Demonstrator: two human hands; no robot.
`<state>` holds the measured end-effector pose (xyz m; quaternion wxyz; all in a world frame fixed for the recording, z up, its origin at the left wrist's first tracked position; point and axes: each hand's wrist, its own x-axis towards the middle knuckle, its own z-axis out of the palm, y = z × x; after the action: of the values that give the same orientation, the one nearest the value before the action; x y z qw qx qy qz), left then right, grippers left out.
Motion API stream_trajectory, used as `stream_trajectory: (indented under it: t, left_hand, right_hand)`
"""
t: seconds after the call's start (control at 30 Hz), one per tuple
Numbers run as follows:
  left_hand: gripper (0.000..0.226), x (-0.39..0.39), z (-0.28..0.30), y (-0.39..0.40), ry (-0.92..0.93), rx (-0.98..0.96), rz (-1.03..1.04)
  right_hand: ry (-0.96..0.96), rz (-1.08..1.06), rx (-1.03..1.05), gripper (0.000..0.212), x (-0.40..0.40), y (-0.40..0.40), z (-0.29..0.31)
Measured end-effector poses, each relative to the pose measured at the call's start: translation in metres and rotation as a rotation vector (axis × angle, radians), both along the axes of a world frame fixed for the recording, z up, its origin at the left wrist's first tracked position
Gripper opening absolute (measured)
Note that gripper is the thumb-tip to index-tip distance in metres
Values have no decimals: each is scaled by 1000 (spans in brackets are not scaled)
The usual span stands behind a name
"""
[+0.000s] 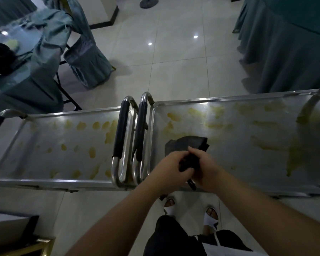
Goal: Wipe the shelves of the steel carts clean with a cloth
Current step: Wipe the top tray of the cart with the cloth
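Dark cloth point(187, 146) is bunched between two bare hands over the near edge of a steel cart. The left hand point(171, 165) has its fingers curled round one end of the cloth, and the right hand point(204, 167) pinches the same bundle from the other side, so both grips are closed on the fabric, touching each other. The far part of the cloth spreads flat on the right cart's top shelf point(248, 133), close to its left end.

That shelf is smeared with yellow streaks and blotches point(266, 145), heaviest toward the right end. Just beside it on the left stands a second cart, its top shelf point(44, 141) dotted with separate yellow spots point(92, 151). The two carts' handles point(131, 133), with black sleeves, stand side by side between the shelves.

Beyond the carts lie pale floor tiles point(174, 43), a covered chair point(87, 58) and tables draped in teal cloth point(284, 43).

Judging by the untouched stains, the wiping has barely started; the hands seem to be folding or gathering the cloth into a pad. The next move likely calls for pressing it flat on the right shelf and sweeping across the streaks, then moving to the left cart.
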<state>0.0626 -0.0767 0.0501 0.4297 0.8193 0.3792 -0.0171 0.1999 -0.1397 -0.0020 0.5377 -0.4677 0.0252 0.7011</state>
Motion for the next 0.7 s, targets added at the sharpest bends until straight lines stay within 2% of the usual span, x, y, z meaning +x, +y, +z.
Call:
stream_trajectory:
  t: [0.07,0.13,0.27,0.3,0.37,0.47,0.53,0.63,0.7]
  left_hand:
    - [48,-7,-11,23,24,-38,15]
    - [48,-18,-22,58,76,21,76]
    - [47,-40,-44,139,143,121,162]
    - [48,-42,-50,155,146,146,159]
    - [51,-43,-65,180,146,239,114]
    - [58,-38,-85,203,138,401,46]
    - [64,-30,-95,214,145,435,-8]
    - [73,-17,-107,222,155,417,-41]
    - [75,-11,-113,224,160,431,-12]
  right_hand:
    - [6,-110,-31,42,8,0,-15]
    - [-100,-190,-78,33,10,8,-27]
    - [-586,-70,-218,14,5,28,-53]
    - [-663,-32,-213,16,0,33,-58]
    - [-872,58,-102,39,-13,42,-68]
    - [-1293,310,73,68,-39,54,-93]
    - [-1472,634,104,84,-60,58,-118]
    - [-1548,1135,256,88,-96,48,-154]
    - [-1563,1281,348,77,-111,32,-170]
